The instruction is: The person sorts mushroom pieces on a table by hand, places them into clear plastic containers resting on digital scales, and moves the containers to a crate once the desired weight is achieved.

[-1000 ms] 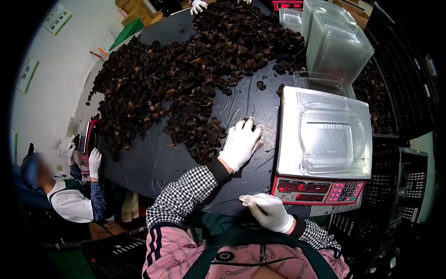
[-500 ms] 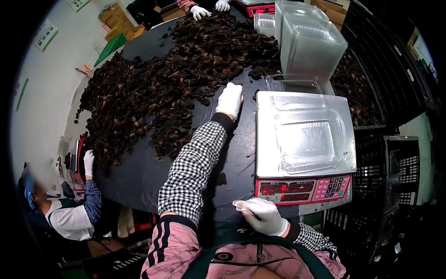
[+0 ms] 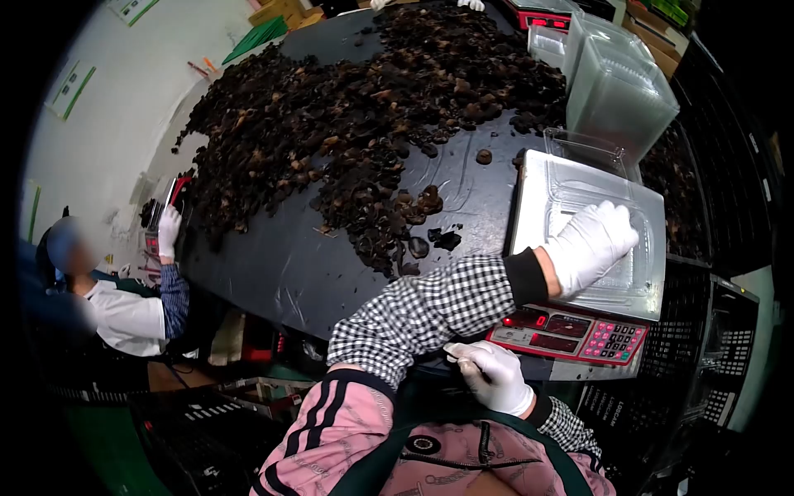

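Observation:
My left hand (image 3: 591,246), in a white glove, is over a clear plastic box (image 3: 622,217) lying open on a scale (image 3: 538,211). Its fingers are curled, and whatever they hold is hidden from view. The scale's silver plate stands above a red panel with lit digits. My right hand (image 3: 495,376), gloved too, is near my body just below the scale, thumb and fingers pinched together; I cannot make out anything between them. A wide heap of dark brown pieces like wood ear mushrooms (image 3: 331,124) covers much of the dark table (image 3: 265,264).
Tall stacks of clear plastic boxes (image 3: 620,91) stand behind the scale. Black crates (image 3: 703,347) are at the right. A co-worker (image 3: 124,306) sits at the left by another scale. Another person's gloved hands (image 3: 471,4) show at the far edge.
My left hand has moved from the table beside the heap, rightward onto the box on the scale. My right hand stays pinched near my body. The view has shifted.

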Demonstrator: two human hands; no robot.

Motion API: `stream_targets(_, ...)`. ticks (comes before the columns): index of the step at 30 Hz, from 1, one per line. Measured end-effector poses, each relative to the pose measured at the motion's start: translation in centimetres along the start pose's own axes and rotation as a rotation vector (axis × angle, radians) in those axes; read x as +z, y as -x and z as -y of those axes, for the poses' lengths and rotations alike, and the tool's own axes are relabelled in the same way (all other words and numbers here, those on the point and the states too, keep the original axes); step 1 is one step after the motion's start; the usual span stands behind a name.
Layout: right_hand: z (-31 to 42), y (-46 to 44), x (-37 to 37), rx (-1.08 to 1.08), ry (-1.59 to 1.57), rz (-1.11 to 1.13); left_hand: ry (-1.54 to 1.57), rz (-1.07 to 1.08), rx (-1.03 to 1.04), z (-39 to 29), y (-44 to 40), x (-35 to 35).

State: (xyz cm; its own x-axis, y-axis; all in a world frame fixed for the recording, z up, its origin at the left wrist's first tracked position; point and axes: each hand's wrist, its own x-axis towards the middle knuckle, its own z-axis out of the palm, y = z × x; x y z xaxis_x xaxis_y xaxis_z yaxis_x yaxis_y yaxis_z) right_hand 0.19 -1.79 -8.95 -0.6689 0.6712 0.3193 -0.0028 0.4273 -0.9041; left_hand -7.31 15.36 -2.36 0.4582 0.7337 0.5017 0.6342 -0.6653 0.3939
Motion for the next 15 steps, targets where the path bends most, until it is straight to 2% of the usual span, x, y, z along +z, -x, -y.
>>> stream_targets(1, 0.2, 0.2, -0.1, 0.012, 0.025, 0.001, 0.015, 0.158, -0.061, -0.3, 0.1, 0.1)
stream_targets(5, -0.8, 1.6, -0.1, 0.032, 0.041, -0.035, 0.106, -0.191, 0.047, -1.7, 3.7, -1.1)
stream_targets(7, -0.5, 1.4, -0.1, 0.076, -0.005, -0.035, 0.131, -0.207, 0.000, 0.7, 6.2, -2.0)
stream_targets(9, -0.9, 1.6, 0.1, 0.100, -0.034, -0.029, -0.138, -0.173, -0.162, 5.3, 10.2, -3.7)
stream_targets(11, -0.7, 1.1, 0.2, 0.073, -0.033, -0.012, -0.297, 0.094, -0.502, 9.7, 13.5, -6.2)
stream_targets(13, -0.9, 0.9, 0.6, 0.043, -0.017, 0.018, -0.477, 0.241, -0.620, 12.1, 16.8, -7.3)
stream_targets(15, -1.1, 0.7, 1.2, 0.057, -0.036, 0.028, -0.490, 0.432, -0.664, 13.5, 18.7, -7.7)
